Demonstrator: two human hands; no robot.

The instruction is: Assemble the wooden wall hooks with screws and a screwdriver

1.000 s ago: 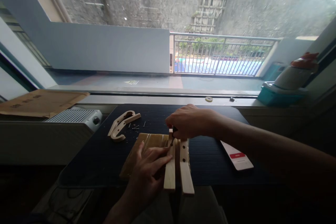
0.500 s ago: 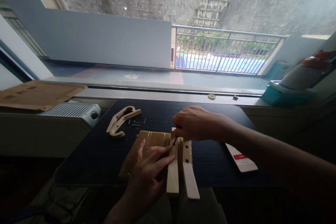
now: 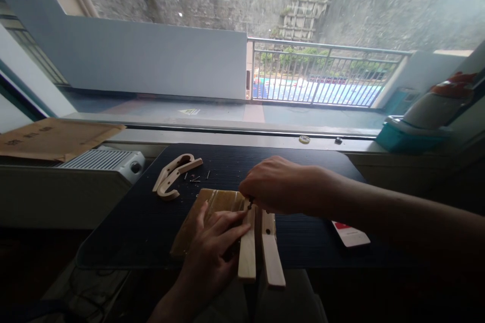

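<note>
My left hand (image 3: 216, 242) presses its fingertips against a pale wooden piece (image 3: 248, 255), steadying it on a brown block wrapped in clear tape (image 3: 217, 199). My right hand (image 3: 271, 181) is closed over the far end of that piece. From its fist a thin dark tool (image 3: 250, 204) reaches down to the wood, close to my left fingertips; the fist hides its handle, so I cannot tell its exact kind. A second wooden piece (image 3: 273, 262) with dark holes lies alongside on the right, partly covered by my right hand.
Hook-shaped wooden pieces (image 3: 170, 176) lie at the table's left, near several loose screws (image 3: 195, 178). A white and red card (image 3: 350, 234) rests right of my hands on the black table (image 3: 132, 232). Behind are a radiator (image 3: 109, 156), a cardboard sheet (image 3: 56, 136) and a teal box (image 3: 409, 136).
My right hand has shifted slightly left and lower, turned over the tool, and now covers more of the second wooden piece. My left hand stays almost in place.
</note>
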